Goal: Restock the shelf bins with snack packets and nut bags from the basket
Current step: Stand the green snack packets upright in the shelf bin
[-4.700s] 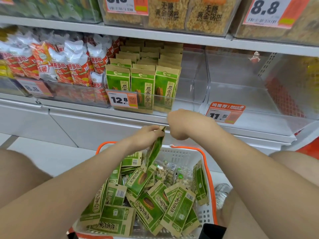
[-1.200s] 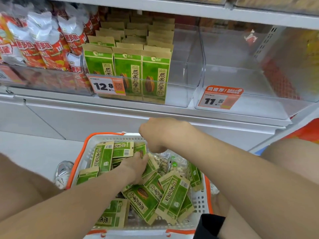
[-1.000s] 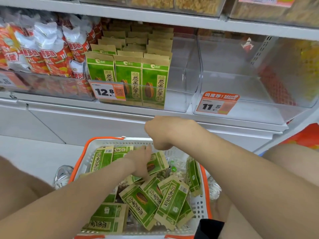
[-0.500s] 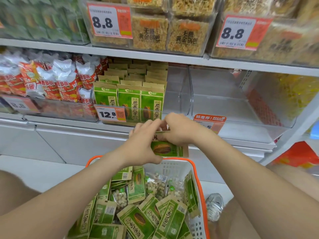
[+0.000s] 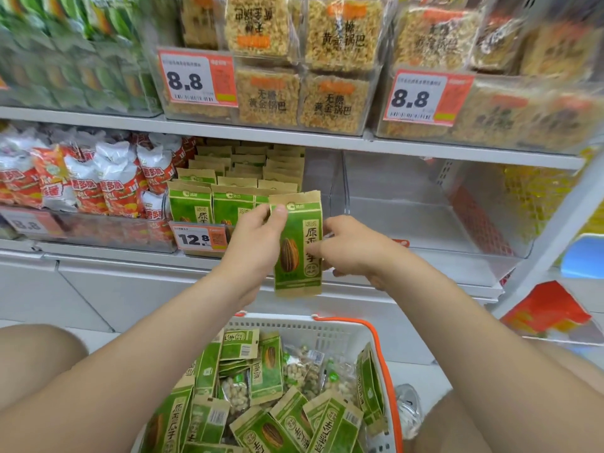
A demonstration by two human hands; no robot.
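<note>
Before shelf bins [image 5: 408, 223], left hand [image 5: 258, 246] and right hand [image 5: 356, 250] pinch one upright green packet [image 5: 299, 256] between fingers [image 5: 279, 213].

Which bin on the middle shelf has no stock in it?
The clear bin right of the green-packet bin; it shows bare floor, while the leftmost bin holds red-and-white bags.

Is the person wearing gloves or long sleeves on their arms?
No. The left hand and right hand wear no gloves, and no ring, watch or bracelet shows. The left forearm and right forearm have no sleeves in view.
</note>
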